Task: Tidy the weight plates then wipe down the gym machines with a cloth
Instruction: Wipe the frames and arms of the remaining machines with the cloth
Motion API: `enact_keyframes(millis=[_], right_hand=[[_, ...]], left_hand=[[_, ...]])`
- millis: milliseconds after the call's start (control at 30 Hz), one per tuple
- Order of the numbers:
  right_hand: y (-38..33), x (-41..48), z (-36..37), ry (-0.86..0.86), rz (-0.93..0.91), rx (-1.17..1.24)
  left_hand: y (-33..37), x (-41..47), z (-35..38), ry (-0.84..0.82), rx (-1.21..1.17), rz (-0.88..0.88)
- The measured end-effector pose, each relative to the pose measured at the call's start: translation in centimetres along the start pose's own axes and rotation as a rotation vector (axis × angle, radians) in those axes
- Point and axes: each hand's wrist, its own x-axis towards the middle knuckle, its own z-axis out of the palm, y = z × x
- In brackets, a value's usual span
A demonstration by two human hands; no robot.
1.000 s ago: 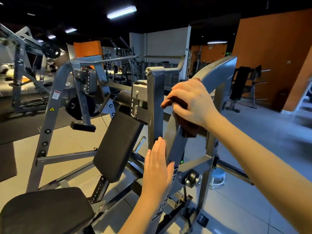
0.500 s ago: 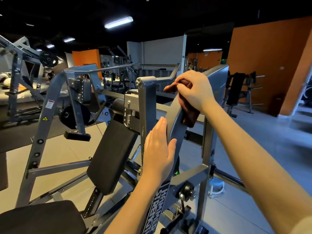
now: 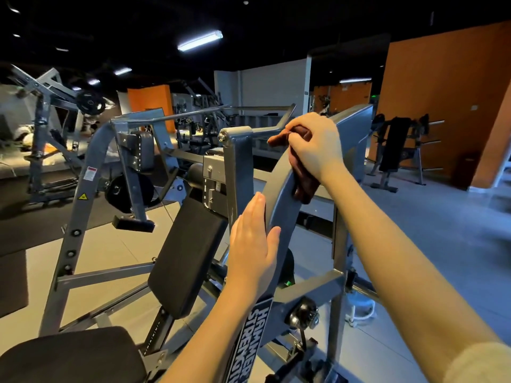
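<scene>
A grey steel gym machine stands in front of me, with a curved frame beam [image 3: 284, 205] running up the middle. My right hand [image 3: 315, 143] grips a dark brown cloth [image 3: 305, 182] and presses it against the upper part of that beam. Lower down, my left hand [image 3: 253, 244] lies flat with straight fingers on the beam's left edge, thumb on its face. The black back pad [image 3: 188, 255] and the black seat [image 3: 69, 357] sit to the left of the beam. A black weight plate [image 3: 125, 190] hangs on the machine's left side.
Another plate-loaded machine [image 3: 44, 128] with a black plate [image 3: 90, 102] high on its arm stands at the far left. A black bench rack [image 3: 395, 150] is at the right near the orange wall [image 3: 442, 92]. Grey floor [image 3: 428, 244] spreads to the right.
My right hand has slid the cloth up the curved beam toward its top. My left hand has stayed flat on the beam, shifting slightly upward with the view.
</scene>
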Motion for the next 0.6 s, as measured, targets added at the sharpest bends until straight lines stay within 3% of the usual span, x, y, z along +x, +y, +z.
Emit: enact_keyframes(millis=[67, 233, 333, 467, 600], right_hand=[[-0.8, -1.4, 0.7, 0.054, 0.033, 0.015], [-1.4, -3.7, 1.0, -0.025, -0.295, 0.004], [0.1, -0.7, -0.1, -0.058, -0.199, -0.006], [0.9, 0.9, -0.4, 0.049, 0.055, 0.101], [1.2, -0.9, -0.1, 0.008, -0.133, 0.126]], left_hand=[[0.1, -0.2, -0.1, -0.006, 0.006, 0.0], [0.3, 0.3, -0.3, 0.017, 0.01, 0.027], [1.3, 2.3, -0.9, 0.019, 0.001, 0.048], [3.2, 5.9, -0.6, -0.001, 0.013, 0.057], [2.8, 6.5, 0.5, 0.011, 0.093, 0.102]])
